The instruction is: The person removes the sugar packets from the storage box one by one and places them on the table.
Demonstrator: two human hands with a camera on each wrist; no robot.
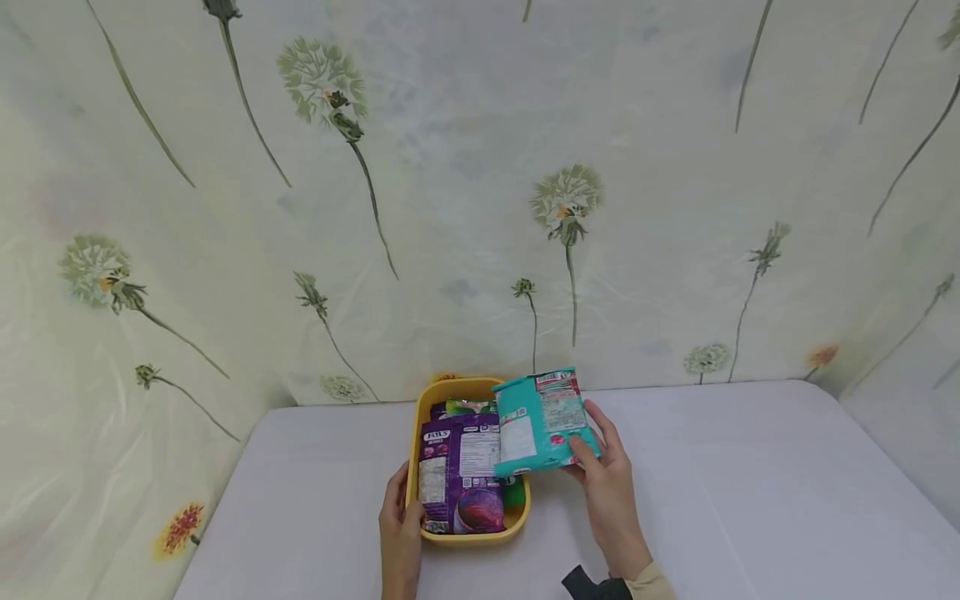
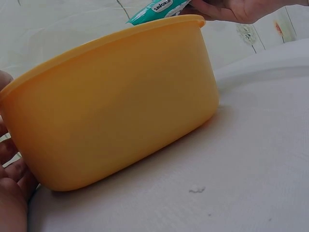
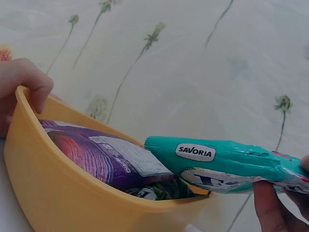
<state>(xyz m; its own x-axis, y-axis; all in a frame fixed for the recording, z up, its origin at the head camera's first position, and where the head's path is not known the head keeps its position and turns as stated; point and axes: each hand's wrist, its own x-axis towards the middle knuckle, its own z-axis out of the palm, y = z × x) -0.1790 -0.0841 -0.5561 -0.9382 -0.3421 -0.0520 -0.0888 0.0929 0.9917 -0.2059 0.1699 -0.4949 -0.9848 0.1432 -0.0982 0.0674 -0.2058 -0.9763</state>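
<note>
A yellow plastic tub stands on the white-covered table. My left hand grips its left side, with the thumb hooked over the rim in the right wrist view. In my right hand is a teal snack packet marked "Savoria", pinched at its right end between thumb and fingers. The packet hovers over the tub's right rim, partly covering the opening. Inside the tub, a purple Fox's candy bag lies on top. Green packaging peeks out beneath it, mostly hidden.
White cloth covers the table. Behind its back edge hangs a pale curtain printed with dandelions. A black strap circles the right wrist, beside a beige sleeve.
</note>
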